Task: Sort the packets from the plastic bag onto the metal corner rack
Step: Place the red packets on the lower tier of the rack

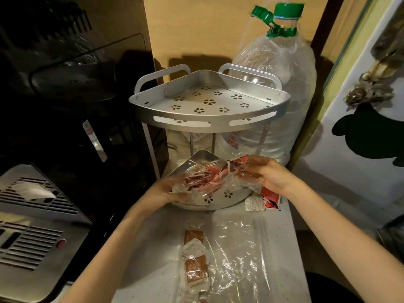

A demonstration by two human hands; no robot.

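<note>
Head view: two hands [220, 182] hold one plastic bag [209, 178] of packets.

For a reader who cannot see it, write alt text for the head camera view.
Two hands, left hand and right hand, hold a clear plastic bag of red packets over the lower shelf of a metal corner rack. Brown packets lie on the counter in front.

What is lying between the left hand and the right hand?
In the head view, a clear plastic bag of red packets stretches between the left hand and right hand, over the rack's lower shelf.
</note>
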